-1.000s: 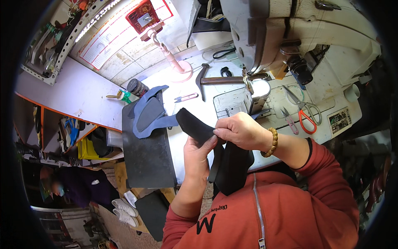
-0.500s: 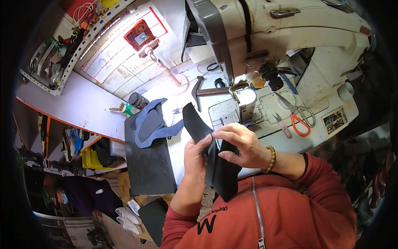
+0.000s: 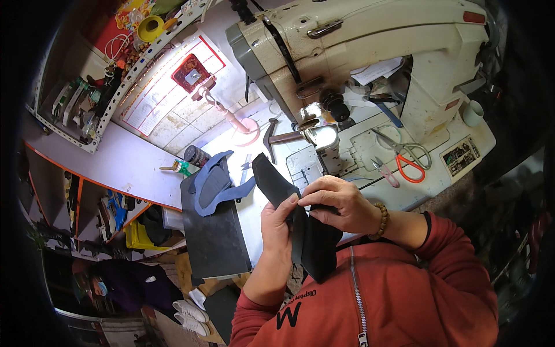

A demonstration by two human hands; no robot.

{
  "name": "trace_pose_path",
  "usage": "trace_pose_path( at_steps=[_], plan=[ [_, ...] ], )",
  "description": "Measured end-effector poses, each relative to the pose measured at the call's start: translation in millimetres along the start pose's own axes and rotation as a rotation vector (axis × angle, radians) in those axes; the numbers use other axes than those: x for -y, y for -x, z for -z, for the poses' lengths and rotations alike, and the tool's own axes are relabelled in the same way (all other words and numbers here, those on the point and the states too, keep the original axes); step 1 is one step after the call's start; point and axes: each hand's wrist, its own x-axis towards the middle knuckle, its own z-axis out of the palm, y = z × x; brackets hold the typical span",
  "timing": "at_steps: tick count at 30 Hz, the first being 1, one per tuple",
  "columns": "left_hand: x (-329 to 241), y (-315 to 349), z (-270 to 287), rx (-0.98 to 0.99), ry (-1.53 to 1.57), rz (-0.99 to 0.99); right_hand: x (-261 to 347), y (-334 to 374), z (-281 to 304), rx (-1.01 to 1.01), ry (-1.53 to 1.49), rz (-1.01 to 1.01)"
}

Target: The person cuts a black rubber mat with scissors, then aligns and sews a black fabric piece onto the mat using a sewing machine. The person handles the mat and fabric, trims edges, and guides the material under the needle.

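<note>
A long folded piece of black sheet material (image 3: 318, 254) is held up in front of my chest. My left hand (image 3: 278, 222) grips it from the left, its thumb pressed on the edge near the middle. From the right, my right hand (image 3: 341, 203), with a beaded bracelet (image 3: 381, 221) on the wrist, pinches the same edge between thumb and fingers. The two sets of fingertips almost meet. Part of the piece is hidden behind both hands. Beyond it stands a sewing machine (image 3: 370, 34) on a white table (image 3: 254, 222).
Orange-handled scissors (image 3: 409, 162), pink snips (image 3: 386, 172) and a hammer (image 3: 283, 137) lie by the machine. Blue-grey cut pieces (image 3: 214, 188) rest on a black board (image 3: 214, 246) at the left. A pink lamp stand (image 3: 244, 128) stands at the back. Another person (image 3: 133, 286) is at lower left.
The view has shifted, so the machine and tools appear farther left. My right hand's fingers have closed more tightly on the black piece's edge; my left hand keeps its grip.
</note>
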Motion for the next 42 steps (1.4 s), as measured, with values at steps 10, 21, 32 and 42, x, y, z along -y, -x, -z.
trace_pose_path(
  at_steps=[10,21,32,42],
  plan=[
    [-3,-11,-6,0.029,-0.016,0.051,-2,-3,12,-0.009,-0.007,-0.020],
    [8,-65,-45,0.098,0.154,0.172,-39,-23,57,-0.043,0.527,-0.135],
    [18,-83,-67,0.047,0.200,-0.009,-61,-46,80,0.105,0.571,-0.054],
    [7,-88,-72,0.044,0.177,0.009,-72,-53,79,0.041,0.407,-0.156]
  ],
)
